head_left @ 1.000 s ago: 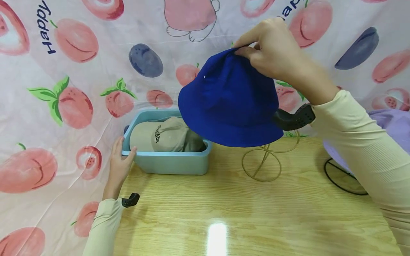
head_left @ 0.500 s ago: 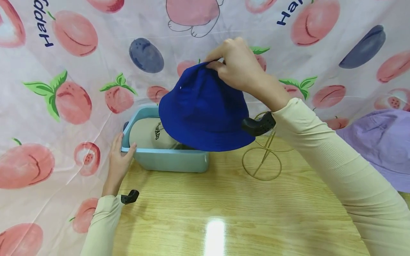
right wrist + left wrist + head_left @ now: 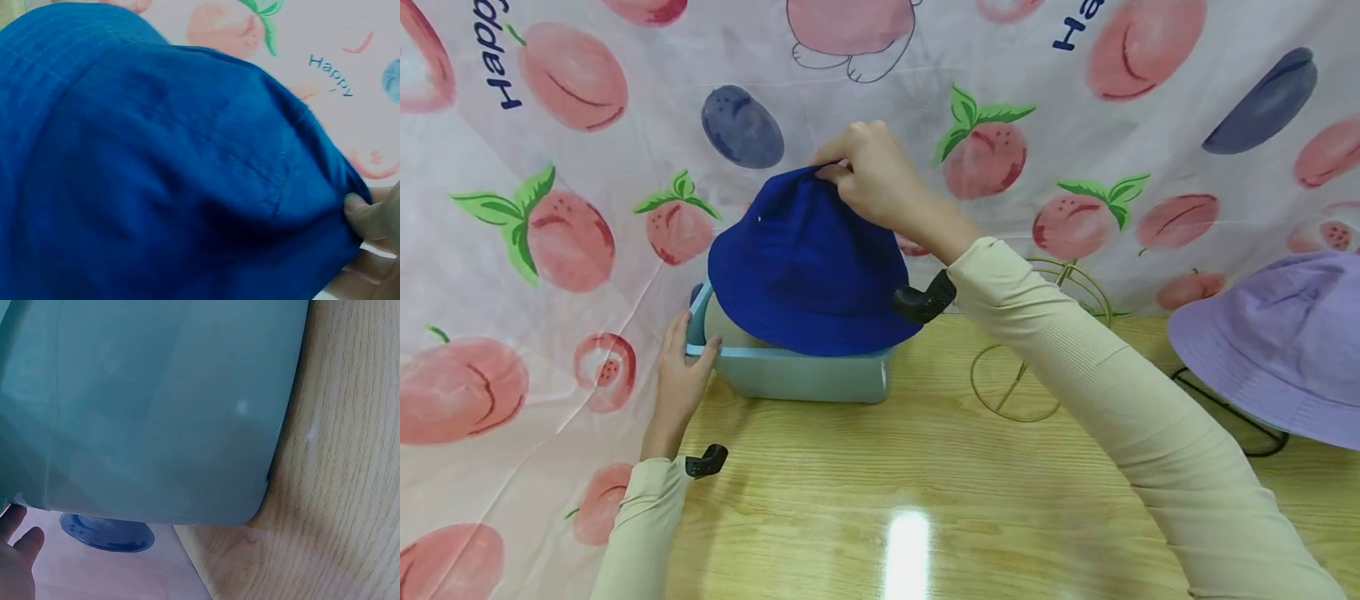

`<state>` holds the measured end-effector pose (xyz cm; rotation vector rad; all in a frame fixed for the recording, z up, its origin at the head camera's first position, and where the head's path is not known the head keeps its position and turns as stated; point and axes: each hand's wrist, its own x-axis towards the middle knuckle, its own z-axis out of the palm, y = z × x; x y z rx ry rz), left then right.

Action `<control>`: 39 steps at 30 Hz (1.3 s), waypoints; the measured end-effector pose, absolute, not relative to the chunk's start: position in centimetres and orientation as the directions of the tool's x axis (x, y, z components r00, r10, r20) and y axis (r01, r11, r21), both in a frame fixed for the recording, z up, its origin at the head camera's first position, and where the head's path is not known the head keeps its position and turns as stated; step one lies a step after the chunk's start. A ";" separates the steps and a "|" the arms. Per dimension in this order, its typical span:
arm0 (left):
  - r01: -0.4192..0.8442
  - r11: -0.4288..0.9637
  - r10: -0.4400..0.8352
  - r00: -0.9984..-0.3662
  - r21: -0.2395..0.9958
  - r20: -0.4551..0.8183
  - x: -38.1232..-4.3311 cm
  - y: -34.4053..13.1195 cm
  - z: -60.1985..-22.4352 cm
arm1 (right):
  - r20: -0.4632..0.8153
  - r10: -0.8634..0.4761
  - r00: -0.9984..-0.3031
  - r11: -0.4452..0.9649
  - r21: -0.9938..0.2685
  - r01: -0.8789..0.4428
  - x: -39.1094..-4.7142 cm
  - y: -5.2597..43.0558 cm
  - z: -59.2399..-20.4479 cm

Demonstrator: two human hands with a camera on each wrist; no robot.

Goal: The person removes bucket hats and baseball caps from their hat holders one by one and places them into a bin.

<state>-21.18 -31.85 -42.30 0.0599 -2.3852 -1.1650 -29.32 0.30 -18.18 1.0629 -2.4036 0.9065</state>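
My right hand pinches the crown of a blue bucket hat, which hangs brim-down over a light blue plastic bin. The right wrist view shows thumb and fingers gripping the blue cloth at its top. Under the hat, a small part of a beige cap shows inside the bin; the rest of it is hidden. My left hand rests on the bin's left end, thumb at the front rim and fingers along the side. In the left wrist view the bin's wall fills much of the frame.
A gold wire hat stand stands right of the bin, partly behind my right forearm. Farther right, a purple bucket hat sits on a black wire stand. Fruit-printed cloth hangs behind the wooden table.
My right hand has carried the blue bucket hat left and down, from right of the bin to over it, covering most of the beige cap. The left hand has stayed at the bin.
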 end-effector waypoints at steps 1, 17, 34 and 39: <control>0.171 0.638 -0.244 -0.880 0.751 0.408 -21.2 -31.8 -42.3 | 0.553 -0.523 -0.649 0.504 -0.413 -0.759 -29.5 -0.1 -18.4; 0.195 0.643 -0.240 -0.867 0.741 0.436 -21.4 -31.1 -42.0 | 0.753 -0.283 -0.594 0.314 -0.512 -0.799 -31.4 -4.3 -23.3; 0.206 0.633 -0.231 -0.870 0.746 0.436 -21.0 -31.6 -41.8 | 0.579 -0.521 -0.627 0.315 -0.552 -0.772 -30.9 -2.6 -26.7; 0.200 0.628 -0.220 -0.881 0.752 0.418 -20.9 -31.9 -42.0 | 0.542 -0.579 -0.610 0.305 -0.550 -0.778 -30.5 -3.3 -26.2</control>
